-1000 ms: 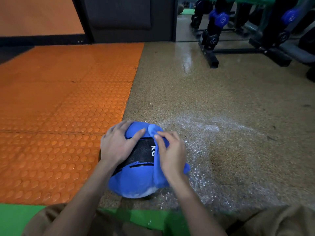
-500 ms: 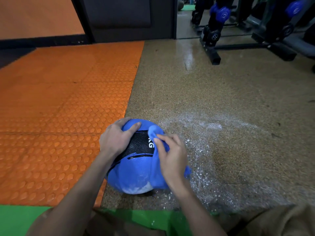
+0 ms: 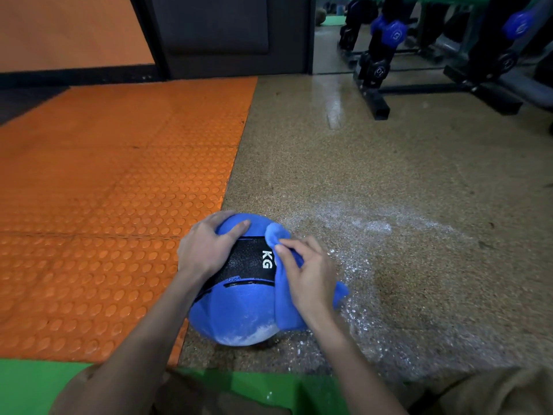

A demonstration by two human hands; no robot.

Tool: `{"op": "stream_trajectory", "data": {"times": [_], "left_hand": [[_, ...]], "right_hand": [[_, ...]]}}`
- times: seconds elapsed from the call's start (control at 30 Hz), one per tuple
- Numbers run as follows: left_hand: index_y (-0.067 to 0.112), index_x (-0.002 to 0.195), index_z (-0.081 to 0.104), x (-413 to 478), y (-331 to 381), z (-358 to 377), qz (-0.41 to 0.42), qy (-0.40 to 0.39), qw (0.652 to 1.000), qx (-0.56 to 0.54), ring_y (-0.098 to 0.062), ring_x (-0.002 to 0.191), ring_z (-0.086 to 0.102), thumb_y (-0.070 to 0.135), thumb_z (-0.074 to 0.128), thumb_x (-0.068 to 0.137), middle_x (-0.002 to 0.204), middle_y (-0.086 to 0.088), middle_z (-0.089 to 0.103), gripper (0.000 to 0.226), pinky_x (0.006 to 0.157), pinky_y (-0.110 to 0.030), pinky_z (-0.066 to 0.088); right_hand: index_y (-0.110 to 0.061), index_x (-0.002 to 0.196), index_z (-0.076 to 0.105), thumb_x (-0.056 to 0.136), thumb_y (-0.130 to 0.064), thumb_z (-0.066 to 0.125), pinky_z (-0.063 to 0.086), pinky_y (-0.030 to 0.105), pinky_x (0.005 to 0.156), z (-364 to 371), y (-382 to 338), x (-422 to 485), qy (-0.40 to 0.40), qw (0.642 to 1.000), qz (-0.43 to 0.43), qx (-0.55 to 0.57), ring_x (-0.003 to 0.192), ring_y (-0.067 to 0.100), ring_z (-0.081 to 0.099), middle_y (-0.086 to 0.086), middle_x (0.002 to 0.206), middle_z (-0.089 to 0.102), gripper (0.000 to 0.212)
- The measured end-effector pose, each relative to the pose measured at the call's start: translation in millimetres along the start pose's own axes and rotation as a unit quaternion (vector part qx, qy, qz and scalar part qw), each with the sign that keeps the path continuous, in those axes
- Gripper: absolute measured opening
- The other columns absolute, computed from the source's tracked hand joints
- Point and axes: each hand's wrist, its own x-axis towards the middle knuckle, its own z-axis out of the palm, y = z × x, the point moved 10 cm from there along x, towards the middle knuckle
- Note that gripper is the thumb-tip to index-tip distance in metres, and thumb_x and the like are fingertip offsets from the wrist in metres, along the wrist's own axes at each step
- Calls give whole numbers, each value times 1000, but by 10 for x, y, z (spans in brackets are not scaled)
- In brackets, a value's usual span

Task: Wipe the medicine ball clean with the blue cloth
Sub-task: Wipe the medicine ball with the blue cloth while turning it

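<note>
A blue medicine ball (image 3: 236, 313) with a black band marked "KG" rests on the speckled floor, white powder smeared on its near lower side. My left hand (image 3: 206, 250) lies flat on the ball's upper left, fingers spread over it. My right hand (image 3: 308, 277) presses the blue cloth (image 3: 287, 307) onto the ball's right side; the cloth drapes down past the ball, with a bunched end (image 3: 275, 233) sticking up near my fingertips.
White powder (image 3: 368, 229) is scattered on the brown speckled floor to the right of the ball. Orange studded mats (image 3: 98, 205) lie to the left, a green mat (image 3: 36, 384) at my knees. A dumbbell rack (image 3: 380, 67) stands at the far right.
The ball has rolled slightly, so the black band sits a bit further from me. My right hand with the cloth has slid a little along the ball's right side. The left hand keeps its hold.
</note>
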Motion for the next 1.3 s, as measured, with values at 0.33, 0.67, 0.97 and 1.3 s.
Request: {"op": "stream_trajectory", "data": {"times": [0.33,0.67,0.97,1.3], "left_hand": [[35,126,57,-17,36,-26,-36,13,999,-4,-23,127,46,55,49,89,136,5,54,42,99,-33,34],[37,125,58,72,10,30,-76,8,997,-1,-30,123,49,57,48,88,131,-5,59,44,99,-37,35],[36,124,59,99,39,62,-76,23,997,22,-32,120,51,58,46,88,126,-10,61,44,98,-39,36],[32,134,50,242,-21,172,-45,-68,996,-21,-23,133,40,55,50,89,143,0,48,51,110,-35,28]], "right_hand": [[-24,100,69,90,-36,55,37,29,66,-5,42,159,-24,989,72,-125,91,21,57,-3,104,62,21],[-25,97,68,89,-37,54,42,29,67,-31,-136,-5,-21,995,20,-94,83,21,58,0,95,62,20],[-15,96,67,91,-30,54,38,26,64,-179,651,-270,70,978,196,-4,81,19,57,4,100,64,21],[-19,99,67,89,-41,51,35,28,63,-50,21,-55,21,999,25,-37,83,20,57,-7,90,51,29]]}}
